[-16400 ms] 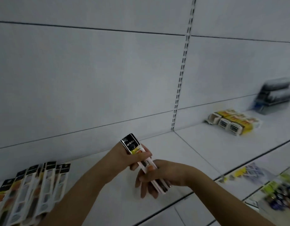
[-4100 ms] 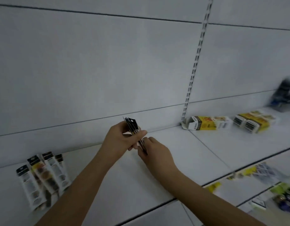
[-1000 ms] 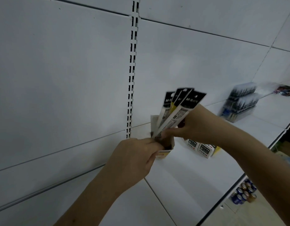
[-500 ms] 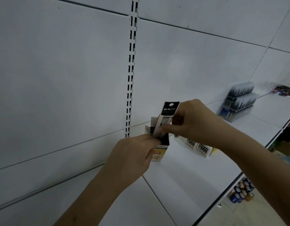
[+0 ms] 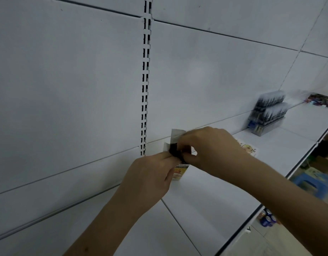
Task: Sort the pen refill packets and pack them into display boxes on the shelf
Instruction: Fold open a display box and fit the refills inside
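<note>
A small yellow and white display box (image 5: 179, 171) stands upright on the white shelf (image 5: 205, 204), its top flap (image 5: 176, 134) raised. My left hand (image 5: 150, 180) grips the box from the left side. My right hand (image 5: 205, 146) presses down on the black tops of the pen refill packets (image 5: 175, 150), which sit almost fully inside the box. Only the dark packet ends show between my fingers. More yellow and white display boxes (image 5: 249, 148) lie behind my right wrist, mostly hidden.
Two stacked clear cases of dark pens (image 5: 268, 111) stand at the back right of the shelf. A slotted upright (image 5: 145, 80) runs up the back panel. Below the shelf edge are batteries (image 5: 268, 218) and a blue stool (image 5: 307, 183).
The packets stood tall and fanned above the box a second ago. My right hand has pushed them down until only their black tops show. My left hand kept holding the box.
</note>
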### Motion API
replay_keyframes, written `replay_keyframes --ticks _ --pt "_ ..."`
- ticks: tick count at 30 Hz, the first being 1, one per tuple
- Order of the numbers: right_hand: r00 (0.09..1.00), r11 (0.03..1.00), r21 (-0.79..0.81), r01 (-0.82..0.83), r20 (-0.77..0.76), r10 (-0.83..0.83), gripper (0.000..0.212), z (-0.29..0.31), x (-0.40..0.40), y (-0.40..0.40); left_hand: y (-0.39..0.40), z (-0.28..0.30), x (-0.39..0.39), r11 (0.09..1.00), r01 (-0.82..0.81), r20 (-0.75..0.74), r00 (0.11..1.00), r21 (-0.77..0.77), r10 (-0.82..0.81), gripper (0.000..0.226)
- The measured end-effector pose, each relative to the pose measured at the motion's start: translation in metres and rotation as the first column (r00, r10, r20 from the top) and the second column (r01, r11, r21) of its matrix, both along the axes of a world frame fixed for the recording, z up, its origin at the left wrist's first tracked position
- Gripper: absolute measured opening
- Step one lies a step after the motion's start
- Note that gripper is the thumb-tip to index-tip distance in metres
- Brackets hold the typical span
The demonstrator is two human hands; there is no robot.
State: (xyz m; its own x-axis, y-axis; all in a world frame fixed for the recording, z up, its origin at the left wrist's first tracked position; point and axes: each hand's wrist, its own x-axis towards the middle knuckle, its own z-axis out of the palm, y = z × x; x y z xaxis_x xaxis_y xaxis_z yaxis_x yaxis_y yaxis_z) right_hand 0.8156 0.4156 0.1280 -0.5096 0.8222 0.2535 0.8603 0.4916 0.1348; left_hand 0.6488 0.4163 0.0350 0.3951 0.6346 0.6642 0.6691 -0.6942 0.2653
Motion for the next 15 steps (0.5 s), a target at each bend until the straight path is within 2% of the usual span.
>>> replay_keyframes --ticks 2,7,11,15 --pt "0.998 0.998 -0.01 0.058 0.032 -0.057 0.02 0.001 0.0 -0.002 -0.001 -0.001 0.0 1.0 -0.004 -0.005 1.0 0.004 0.004 0.022" --pt "0.996 0.999 0.003 0.035 -0.078 -0.034 0.024 0.013 -0.003 -0.01 -0.001 -0.001 0.003 1.0 0.006 -0.009 1.0 0.02 -0.006 0.026" --pt "0.982 0.989 -0.027 0.147 0.12 -0.143 0.02 0.004 -0.013 -0.003 -0.002 -0.002 0.005 1.0 0.005 -0.018 1.0 0.023 -0.004 0.024" --pt "0.931 0.957 -0.038 0.287 0.244 -0.27 0.012 -0.004 -0.025 0.002 -0.004 -0.005 0.011 0.999 -0.004 -0.049 0.999 0.05 0.006 0.034"
